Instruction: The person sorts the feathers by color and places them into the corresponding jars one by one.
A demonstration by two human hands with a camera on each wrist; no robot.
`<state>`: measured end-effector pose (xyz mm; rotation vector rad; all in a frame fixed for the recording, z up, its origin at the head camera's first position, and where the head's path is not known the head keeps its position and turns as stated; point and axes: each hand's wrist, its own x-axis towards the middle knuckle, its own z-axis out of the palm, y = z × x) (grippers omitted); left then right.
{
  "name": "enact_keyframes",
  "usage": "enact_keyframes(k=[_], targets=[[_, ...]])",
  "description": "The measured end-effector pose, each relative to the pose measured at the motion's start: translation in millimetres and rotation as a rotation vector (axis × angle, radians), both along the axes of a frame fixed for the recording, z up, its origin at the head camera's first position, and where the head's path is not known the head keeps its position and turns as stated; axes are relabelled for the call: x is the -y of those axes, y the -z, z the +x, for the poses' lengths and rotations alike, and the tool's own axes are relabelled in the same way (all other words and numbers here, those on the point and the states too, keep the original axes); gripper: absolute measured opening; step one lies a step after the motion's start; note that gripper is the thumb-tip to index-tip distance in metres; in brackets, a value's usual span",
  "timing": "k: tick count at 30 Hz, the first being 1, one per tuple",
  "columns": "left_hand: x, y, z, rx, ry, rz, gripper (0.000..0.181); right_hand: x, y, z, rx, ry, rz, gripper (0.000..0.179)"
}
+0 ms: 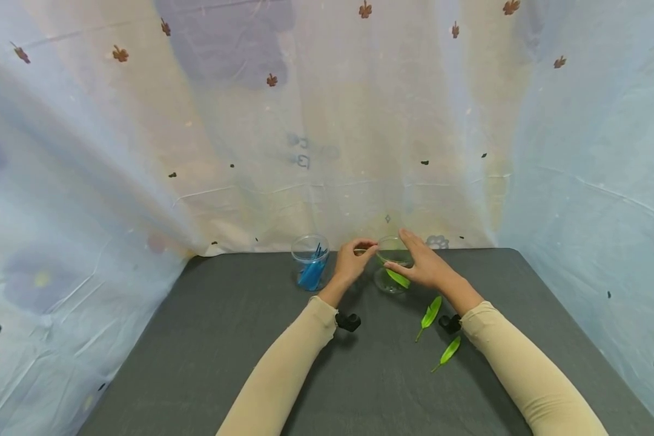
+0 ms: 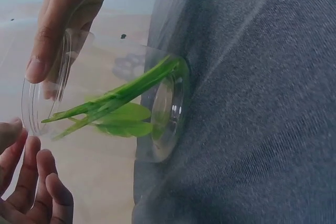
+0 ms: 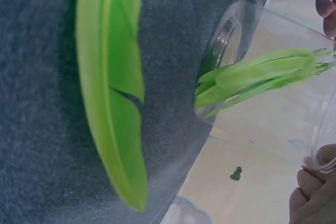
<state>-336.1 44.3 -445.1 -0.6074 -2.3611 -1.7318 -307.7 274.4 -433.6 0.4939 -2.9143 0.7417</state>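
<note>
A clear plastic cup (image 1: 390, 286) stands near the table's far edge with several green feathers (image 2: 126, 95) in it, quills toward the rim. My right hand (image 1: 422, 263) grips this cup at its rim, thumb on one side and fingers across the other. At the rim's left side, my left hand (image 1: 354, 260) pinches the edge between thumb and forefinger; its other fingers (image 2: 44, 171) are loosely bent. Two loose green feathers lie on the table below the right hand: one feather (image 1: 429, 313) closer to the cup, the other feather (image 1: 450, 351) nearer me.
Left of my left hand stands a second clear cup (image 1: 309, 245) holding several blue feathers (image 1: 312, 275). The dark grey cloth-covered table (image 1: 207, 363) ends just behind both cups, where a pale patterned curtain (image 1: 338, 121) hangs. Black wrist cameras sit under both sleeves.
</note>
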Motion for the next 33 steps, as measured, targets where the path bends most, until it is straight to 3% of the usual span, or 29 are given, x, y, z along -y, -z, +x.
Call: enact_keyframes(k=[10,18,23,33], targets=[[4.7,-0.9,1.4,-0.017,0.027,-0.053,0.028,-2.8,-8.3,-1.9,0.099,-0.033,-0.051,0.117],[7.1,-5.1,2.0,0.009,0.041,-0.118,0.038,-8.9,-21.0,0.4,0.17,-0.052,-0.146,0.101],[6.4,-10.5,1.1,-0.009,0.07,-0.265,0.057,-18.0,-25.6,8.1,0.107,-0.025,-0.163,0.087],[-4.0,-22.9,-3.1,-0.098,0.1,-0.661,0.096,-40.8,-17.7,36.1,-0.179,-0.015,-0.215,0.053]])
